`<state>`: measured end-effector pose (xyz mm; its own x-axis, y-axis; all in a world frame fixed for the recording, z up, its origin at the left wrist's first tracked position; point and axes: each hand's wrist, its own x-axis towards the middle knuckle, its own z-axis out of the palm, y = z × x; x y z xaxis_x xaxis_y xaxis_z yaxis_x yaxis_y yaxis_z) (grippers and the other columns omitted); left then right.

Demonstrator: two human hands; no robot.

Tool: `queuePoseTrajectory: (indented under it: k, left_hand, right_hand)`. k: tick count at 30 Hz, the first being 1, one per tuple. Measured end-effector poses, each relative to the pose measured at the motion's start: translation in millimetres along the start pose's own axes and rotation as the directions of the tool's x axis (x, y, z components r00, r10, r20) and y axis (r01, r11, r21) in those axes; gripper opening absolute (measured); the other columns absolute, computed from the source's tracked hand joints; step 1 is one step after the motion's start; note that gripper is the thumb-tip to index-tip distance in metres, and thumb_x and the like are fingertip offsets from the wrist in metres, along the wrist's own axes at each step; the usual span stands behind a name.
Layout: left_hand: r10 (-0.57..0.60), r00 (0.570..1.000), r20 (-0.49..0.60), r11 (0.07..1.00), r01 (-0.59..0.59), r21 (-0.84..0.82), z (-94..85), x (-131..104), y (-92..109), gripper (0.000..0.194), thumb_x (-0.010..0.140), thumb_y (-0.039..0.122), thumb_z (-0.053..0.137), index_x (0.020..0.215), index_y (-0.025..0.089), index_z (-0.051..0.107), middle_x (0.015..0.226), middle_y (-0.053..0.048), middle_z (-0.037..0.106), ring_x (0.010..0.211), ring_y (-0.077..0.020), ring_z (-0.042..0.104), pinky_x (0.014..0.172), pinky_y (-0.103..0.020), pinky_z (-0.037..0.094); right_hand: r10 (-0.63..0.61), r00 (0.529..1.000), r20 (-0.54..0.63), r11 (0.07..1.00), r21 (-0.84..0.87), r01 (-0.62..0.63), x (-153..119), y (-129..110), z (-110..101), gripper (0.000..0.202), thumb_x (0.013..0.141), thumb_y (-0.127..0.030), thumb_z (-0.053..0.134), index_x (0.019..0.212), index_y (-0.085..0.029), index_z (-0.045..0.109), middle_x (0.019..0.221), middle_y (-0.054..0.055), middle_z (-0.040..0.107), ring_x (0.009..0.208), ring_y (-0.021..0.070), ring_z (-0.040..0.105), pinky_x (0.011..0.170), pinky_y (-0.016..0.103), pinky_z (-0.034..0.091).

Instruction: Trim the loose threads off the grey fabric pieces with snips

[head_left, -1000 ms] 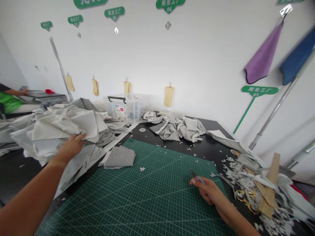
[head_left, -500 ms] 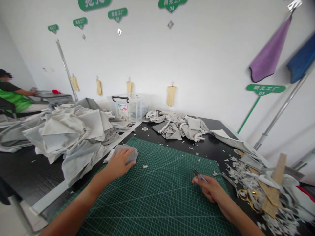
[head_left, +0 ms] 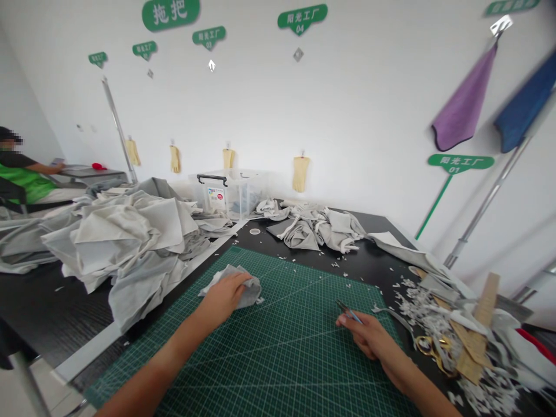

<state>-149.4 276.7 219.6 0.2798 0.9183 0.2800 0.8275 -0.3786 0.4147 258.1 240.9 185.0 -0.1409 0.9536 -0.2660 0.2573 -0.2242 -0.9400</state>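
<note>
My left hand (head_left: 226, 296) is closed on a piece of light grey cloth (head_left: 251, 293) over the upper left of the green cutting mat (head_left: 278, 353). The cloth is bunched under the fingers, and part of it is hidden by the hand. Above the mat's right side, my right hand (head_left: 367, 335) is closed around small thread snips (head_left: 348, 311) with dark blades and a bluish part. Their blades point up and to the left, well apart from the cloth.
A large heap of grey cloths (head_left: 130, 231) covers the table's left side. Behind the mat lie more folded cloths (head_left: 321, 226) and a clear plastic box (head_left: 237, 194). White scraps (head_left: 417, 307), gold-handled scissors (head_left: 428, 346) and brown card strips (head_left: 475, 341) crowd the right. A person (head_left: 30, 168) sits far left.
My left hand has moved right with the grey cloth, and its fingers have gone from lying flat on it to gripping it. The right hand keeps the snips in nearly the same place.
</note>
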Motion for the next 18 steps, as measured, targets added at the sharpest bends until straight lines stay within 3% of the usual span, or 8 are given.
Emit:
queuePoseTrajectory:
  k: [5, 9, 14, 18]
  left_hand:
    - [-0.042, 0.992, -0.121, 0.991, 0.026, -0.135, -9.5, 4, 63, 0.035, 0.102, 0.031, 0.032, 0.122, 0.03, 0.061, 0.116, -0.003, 0.07, 0.106, -0.0196, 0.064, 0.095, -0.031, 0.046]
    - [-0.061, 0.994, -0.096, 0.973, 0.038, -0.227, -6.4, 13, 101, 0.031, 0.103, 0.036, 0.032, 0.116, 0.031, 0.06, 0.103, -0.003, 0.072, 0.093, -0.0205, 0.068, 0.082, -0.03, 0.046]
    - [-0.051, 0.998, -0.024, 0.953, 0.041, -0.301, 13.4, 25, 127, 0.026, 0.102, 0.037, 0.036, 0.107, 0.028, 0.06, 0.091, -0.005, 0.072, 0.085, -0.0219, 0.068, 0.076, -0.03, 0.043]
    - [-0.071, 0.997, 0.006, 0.896, 0.066, -0.439, 39.5, 31, 136, 0.019, 0.099, 0.035, 0.041, 0.104, 0.026, 0.056, 0.092, -0.005, 0.071, 0.087, -0.0211, 0.067, 0.077, -0.03, 0.043]
  right_hand:
    - [-0.005, 1.0, -0.023, 1.0, 0.016, 0.005, 2, 2, 1, 0.053, 0.078, -0.066, 0.063, 0.092, -0.016, 0.066, 0.047, -0.012, 0.025, 0.037, 0.0049, 0.018, 0.036, 0.021, 0.011]
    - [-0.015, 0.999, -0.037, 0.999, 0.028, 0.016, 3, 2, 1, 0.054, 0.076, -0.067, 0.063, 0.09, -0.015, 0.065, 0.045, -0.013, 0.026, 0.035, 0.0045, 0.018, 0.035, 0.021, 0.011]
    - [-0.064, 0.996, -0.054, 0.995, 0.076, 0.068, -6, -6, 18, 0.052, 0.08, -0.068, 0.063, 0.095, -0.018, 0.062, 0.049, -0.012, 0.024, 0.038, 0.0052, 0.017, 0.035, 0.02, 0.01]
    - [-0.097, 0.995, -0.038, 0.994, 0.049, 0.099, -14, -18, 42, 0.053, 0.082, -0.07, 0.06, 0.101, -0.02, 0.061, 0.052, -0.011, 0.028, 0.041, 0.0072, 0.02, 0.037, 0.021, 0.014]
